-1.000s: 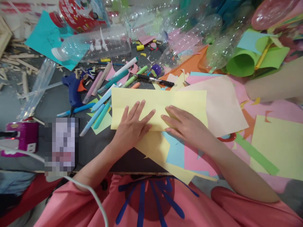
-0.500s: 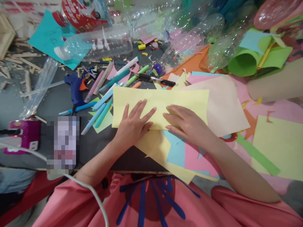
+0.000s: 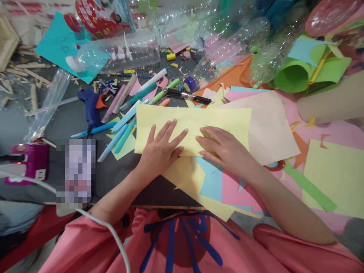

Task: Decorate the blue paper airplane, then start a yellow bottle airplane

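Note:
A long pale yellow sheet of paper [image 3: 187,117] lies crosswise before me, on top of other coloured paper. My left hand [image 3: 161,146] rests flat on its left half with the fingers spread. On the right half lies my right hand [image 3: 224,147], its fingers stretched out and pointing left, the thumb near the sheet's lower edge. Neither hand grips anything. Just beyond the sheet is a black pen [image 3: 189,96]. Several markers [image 3: 125,117] lie in a heap to the left.
A blue glue gun [image 3: 91,108], a phone [image 3: 79,170] and a purple power adapter [image 3: 27,163] are on the left. Clear plastic bottles [image 3: 122,51] crowd the back. A green paper roll [image 3: 292,76] stands at the right, near red-handled scissors [image 3: 277,165] partly under paper.

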`<action>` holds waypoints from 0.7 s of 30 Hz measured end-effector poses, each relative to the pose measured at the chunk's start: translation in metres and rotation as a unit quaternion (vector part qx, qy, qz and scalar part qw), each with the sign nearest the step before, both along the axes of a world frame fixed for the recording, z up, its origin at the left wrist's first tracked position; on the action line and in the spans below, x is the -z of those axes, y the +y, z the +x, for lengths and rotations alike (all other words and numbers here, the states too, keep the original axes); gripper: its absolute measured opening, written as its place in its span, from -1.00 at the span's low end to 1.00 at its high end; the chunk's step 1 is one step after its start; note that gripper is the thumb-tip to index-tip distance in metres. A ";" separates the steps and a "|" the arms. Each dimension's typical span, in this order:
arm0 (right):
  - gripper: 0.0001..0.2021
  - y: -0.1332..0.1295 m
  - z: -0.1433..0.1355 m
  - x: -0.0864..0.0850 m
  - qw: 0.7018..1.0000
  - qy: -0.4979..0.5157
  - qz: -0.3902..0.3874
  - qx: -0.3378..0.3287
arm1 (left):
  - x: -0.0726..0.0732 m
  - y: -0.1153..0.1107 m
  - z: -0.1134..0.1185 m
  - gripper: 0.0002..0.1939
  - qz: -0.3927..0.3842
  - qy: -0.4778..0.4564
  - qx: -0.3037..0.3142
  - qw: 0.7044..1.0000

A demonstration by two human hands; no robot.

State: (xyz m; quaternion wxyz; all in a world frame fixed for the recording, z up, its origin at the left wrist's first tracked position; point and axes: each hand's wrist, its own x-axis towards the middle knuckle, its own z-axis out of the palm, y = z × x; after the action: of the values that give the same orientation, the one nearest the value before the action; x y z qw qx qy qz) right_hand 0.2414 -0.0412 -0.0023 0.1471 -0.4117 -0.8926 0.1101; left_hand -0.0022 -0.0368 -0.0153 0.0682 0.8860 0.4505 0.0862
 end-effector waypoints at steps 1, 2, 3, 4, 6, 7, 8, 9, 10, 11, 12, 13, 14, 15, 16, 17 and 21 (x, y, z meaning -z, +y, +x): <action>-0.64 0.000 0.000 0.000 1.000 -0.001 0.001 0.001 | 0.000 0.000 0.000 -0.53 -0.004 -0.003 -0.002 1.000; -0.65 0.000 0.000 0.000 1.000 -0.003 0.001 0.002 | 0.000 0.000 0.000 -0.53 -0.007 -0.005 -0.004 1.000; -0.66 0.001 -0.001 0.000 1.000 -0.002 0.003 0.002 | 0.001 0.000 0.000 -0.52 -0.008 -0.007 -0.005 1.000; -0.67 0.001 -0.001 -0.001 1.000 0.002 0.007 0.000 | 0.001 0.000 0.001 -0.52 -0.007 -0.008 -0.004 1.000; -0.69 0.001 -0.003 -0.004 1.000 0.017 0.019 -0.016 | 0.001 0.000 0.001 -0.53 0.001 -0.007 -0.004 1.000; -0.69 0.001 -0.004 -0.006 0.999 0.026 0.026 -0.029 | 0.001 0.000 0.001 -0.53 0.005 -0.007 -0.004 1.000; -0.69 0.000 -0.005 -0.007 0.998 0.033 0.034 -0.044 | 0.001 0.000 0.001 -0.53 0.007 -0.007 -0.005 1.000; -0.69 -0.001 -0.007 -0.009 0.997 0.036 0.042 -0.060 | 0.001 0.000 0.001 -0.53 0.010 -0.009 -0.005 1.000; -0.70 -0.002 -0.009 -0.010 0.995 0.033 0.049 -0.076 | 0.001 0.000 0.001 -0.53 0.012 -0.010 -0.005 1.000; -0.71 -0.004 -0.010 -0.010 0.994 0.026 0.054 -0.088 | 0.001 0.000 0.001 -0.53 0.015 -0.010 -0.004 1.000; -0.72 -0.005 -0.011 -0.010 0.994 0.017 0.056 -0.097 | 0.001 0.000 0.001 -0.53 0.017 -0.010 -0.003 1.000; -0.74 -0.007 -0.012 -0.009 0.993 0.009 0.057 -0.101 | 0.001 0.000 0.001 -0.53 0.019 -0.008 -0.004 1.000; -0.75 -0.008 -0.013 -0.008 0.993 0.000 0.055 -0.101 | 0.001 0.000 0.001 -0.53 0.019 -0.006 -0.006 1.000; -0.76 -0.009 -0.013 -0.007 0.994 -0.007 0.051 -0.098 | 0.001 0.000 0.002 -0.53 0.019 -0.004 -0.009 1.000; -0.75 -0.009 -0.013 -0.006 0.994 -0.014 0.047 -0.095 | 0.001 0.000 0.002 -0.53 0.018 -0.001 -0.011 1.000; -0.75 -0.009 -0.012 -0.005 0.995 -0.020 0.044 -0.093 | 0.001 0.000 0.002 -0.52 0.018 0.002 -0.012 1.000; -0.76 -0.008 -0.012 -0.008 0.993 -0.021 0.055 -0.101 | 0.000 0.001 0.002 -0.53 0.030 0.005 -0.003 1.000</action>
State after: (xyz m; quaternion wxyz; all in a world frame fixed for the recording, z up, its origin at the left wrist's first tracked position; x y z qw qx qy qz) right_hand 0.2293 -0.0489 0.0058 0.1392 -0.3130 -0.9371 0.0667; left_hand -0.0003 -0.0363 -0.0153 0.0389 0.8866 0.4508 0.0957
